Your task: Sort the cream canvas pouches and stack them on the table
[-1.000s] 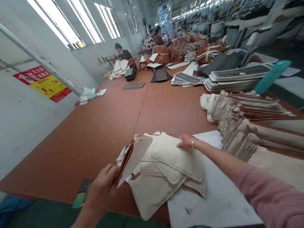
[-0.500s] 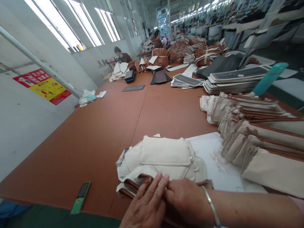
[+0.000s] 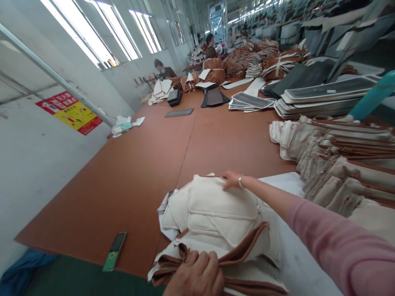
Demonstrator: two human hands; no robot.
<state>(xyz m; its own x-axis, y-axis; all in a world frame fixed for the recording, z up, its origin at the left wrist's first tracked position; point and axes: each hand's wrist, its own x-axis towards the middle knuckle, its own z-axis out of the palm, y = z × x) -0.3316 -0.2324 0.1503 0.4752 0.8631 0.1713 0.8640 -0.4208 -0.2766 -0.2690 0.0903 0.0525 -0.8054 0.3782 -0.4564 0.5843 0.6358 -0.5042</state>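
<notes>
The left hand is seen at the bottom edge, its fingers curled and pressed together over the near end of a bundle of cream fabric pieces with brown trim — the brown-edged layers are bunched and gripped beneath the knuckles. The right hand is laid on the far edge of the same bundle, fingers bent down over the top cream panel and touching it; whether anything is pinched beneath them cannot be told, since the fingertips are hidden by the fabric. The bundle is found at the near edge of the brown table, partly on a white sheet that is spread to its right. The left wrist and forearm are cut off by the frame, so only the back of the hand and the knuckles are shown. The right arm is stretched forward from the lower right corner, covered by a pink sleeve up to the forearm, with a thin bracelet worn at the wrist. How many layers are held in the bundle is hard to make out. A green mobile phone is laid flat near the table's front edge, well apart to the left of the bundle. Stacked cream pieces are ranged along the right side — their far ends are cut off by the frame. Other people are seated at the far end of the table, too small to make out.
</notes>
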